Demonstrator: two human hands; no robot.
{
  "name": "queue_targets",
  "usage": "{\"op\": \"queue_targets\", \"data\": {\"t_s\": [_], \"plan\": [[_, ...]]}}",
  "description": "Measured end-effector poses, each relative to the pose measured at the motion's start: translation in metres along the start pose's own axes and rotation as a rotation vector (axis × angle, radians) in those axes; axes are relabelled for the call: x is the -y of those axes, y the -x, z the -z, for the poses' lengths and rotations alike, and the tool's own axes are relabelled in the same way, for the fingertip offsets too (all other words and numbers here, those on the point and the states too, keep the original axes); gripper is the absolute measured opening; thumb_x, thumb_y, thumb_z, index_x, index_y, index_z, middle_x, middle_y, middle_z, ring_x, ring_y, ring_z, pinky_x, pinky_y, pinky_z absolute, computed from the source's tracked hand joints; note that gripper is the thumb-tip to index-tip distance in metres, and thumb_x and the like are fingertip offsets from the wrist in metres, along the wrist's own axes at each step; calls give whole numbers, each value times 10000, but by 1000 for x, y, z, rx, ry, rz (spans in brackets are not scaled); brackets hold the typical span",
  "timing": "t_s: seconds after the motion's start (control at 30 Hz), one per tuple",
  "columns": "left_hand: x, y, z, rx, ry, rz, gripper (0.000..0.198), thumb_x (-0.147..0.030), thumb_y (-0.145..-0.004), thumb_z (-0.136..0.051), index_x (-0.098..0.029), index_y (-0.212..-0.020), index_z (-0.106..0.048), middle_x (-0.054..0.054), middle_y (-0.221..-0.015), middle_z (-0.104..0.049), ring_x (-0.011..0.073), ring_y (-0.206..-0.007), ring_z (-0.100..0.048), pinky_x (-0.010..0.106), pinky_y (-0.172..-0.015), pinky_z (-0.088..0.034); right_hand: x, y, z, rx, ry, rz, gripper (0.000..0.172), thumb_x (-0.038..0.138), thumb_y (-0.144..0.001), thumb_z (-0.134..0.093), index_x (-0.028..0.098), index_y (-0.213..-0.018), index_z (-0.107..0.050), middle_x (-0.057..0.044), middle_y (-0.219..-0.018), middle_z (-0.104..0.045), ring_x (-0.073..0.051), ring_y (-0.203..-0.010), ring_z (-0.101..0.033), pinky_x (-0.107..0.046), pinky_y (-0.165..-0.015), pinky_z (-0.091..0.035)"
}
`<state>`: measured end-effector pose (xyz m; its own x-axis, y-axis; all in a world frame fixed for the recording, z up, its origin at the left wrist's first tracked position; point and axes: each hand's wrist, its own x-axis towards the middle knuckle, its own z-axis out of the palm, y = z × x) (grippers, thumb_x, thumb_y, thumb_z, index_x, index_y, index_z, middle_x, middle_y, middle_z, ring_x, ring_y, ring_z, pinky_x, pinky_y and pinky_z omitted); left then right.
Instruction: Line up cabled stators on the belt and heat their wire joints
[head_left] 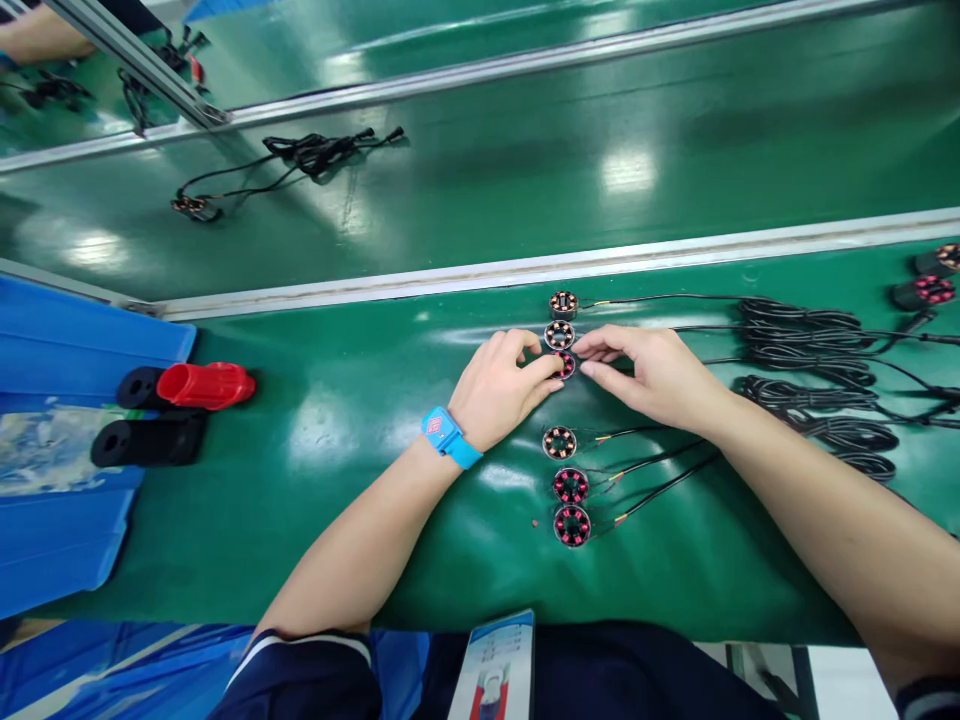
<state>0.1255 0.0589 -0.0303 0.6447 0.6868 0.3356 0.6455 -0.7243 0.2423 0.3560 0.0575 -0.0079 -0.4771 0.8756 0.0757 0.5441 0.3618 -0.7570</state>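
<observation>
A column of several motor stators runs down the green bench, each a ring of windings with a black cable leading right. My left hand [499,385], wearing a blue wrist strap [450,437], has its thumb and finger on a red-wound stator [564,365], partly covering it. Just right of that stator is my right hand [649,375], thumb and fingertips drawn close together where its leads would come out; what they pinch is too small to see. Above lie two copper-wound stators [564,305]. Below are a copper-wound stator [559,442] and two red-wound ones [571,487].
Bundled black cables [806,340] lie to the right, with more stators [924,291] at the far right edge. On the left, a red plastic part [206,386] and black parts [150,440] rest by blue bins [67,540]. A metal rail [375,283] borders the bench behind.
</observation>
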Motion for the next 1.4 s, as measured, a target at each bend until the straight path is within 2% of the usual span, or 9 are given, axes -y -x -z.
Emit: {"op": "queue_targets", "data": {"t_s": [0.2, 0.37, 0.53, 0.63, 0.73, 0.87, 1.07, 1.2, 1.4], "plan": [[-2, 3, 3, 17, -58, -67, 303, -458, -985, -496, -210, -954, -667, 76, -1051, -532, 200, -902, -490, 333, -774, -447, -2, 2, 0, 103, 58, -45, 232, 310, -809, -712, 197, -1009, -680, -34, -970, -692, -160, -688, -569, -300, -672, -450], [-8, 7, 7, 39, -68, -127, 281, -446, -976, -519, -211, -935, -667, 81, -1053, -532, 214, -909, -483, 335, -744, -426, -2, 4, 3, 232, -192, -197, 236, 428, -863, -648, 197, -893, -678, 21, -715, -609, -113, -569, -451, -266, -553, -338], [-12, 6, 13, 47, -32, -144, 292, -434, -988, -496, -199, -956, -666, 86, -1064, -530, 217, -915, -481, 339, -751, -426, -1, 1, 0, 226, -593, -332, 278, 442, -857, -634, 165, -861, -651, -15, -825, -656, -143, -762, -577, -281, -729, -435], [-15, 5, 16, 46, 3, -131, 369, -494, -991, -457, -199, -946, -675, 92, -1065, -530, 223, -920, -484, 351, -760, -430, 1, 0, -2, 204, -660, -405, 241, 403, -851, -614, 163, -867, -623, -17, -782, -653, -148, -744, -599, -275, -697, -443], [-18, 6, 17, 79, 25, -135, 421, -530, -986, -445, -190, -894, -676, 96, -1071, -539, 228, -929, -492, 356, -759, -426, 4, 2, -1, 243, -608, -404, 214, 348, -874, -555, 170, -972, -622, -17, -781, -667, -152, -727, -614, -266, -653, -445], [-19, 9, 20, 118, 84, -111, 415, -505, -997, -440, -183, -876, -672, 97, -1081, -550, 220, -934, -510, 356, -775, -427, 6, 9, 10, 321, -404, -315, 263, 304, -898, -522, 205, -1104, -650, -18, -900, -715, -178, -839, -653, -305, -781, -486], [-22, 8, 21, 33, 166, -8, 226, -388, -979, -553, -192, -987, -666, 58, -996, -563, 164, -846, -521, 319, -779, -437, 3, 12, 24, 214, -130, -215, 260, 376, -913, -549, 229, -1074, -691, -33, -975, -712, -214, -888, -638, -341, -791, -474], [-28, 6, 15, -7, 145, -24, 186, -359, -969, -579, -205, -957, -681, 44, -962, -574, 158, -814, -512, 317, -747, -414, 1, 12, 21, 273, 137, -30, 223, 400, -908, -569, 252, -937, -734, -48, -955, -682, -257, -959, -577, -408, -862, -395], [-31, 6, 14, 19, 88, -105, 194, -308, -980, -546, -208, -901, -693, 47, -933, -573, 167, -805, -480, 316, -707, -395, -5, 14, 19, 330, 137, -12, 163, 397, -896, -625, 279, -865, -733, -30, -890, -652, -236, -909, -563, -388, -840, -362]]}}
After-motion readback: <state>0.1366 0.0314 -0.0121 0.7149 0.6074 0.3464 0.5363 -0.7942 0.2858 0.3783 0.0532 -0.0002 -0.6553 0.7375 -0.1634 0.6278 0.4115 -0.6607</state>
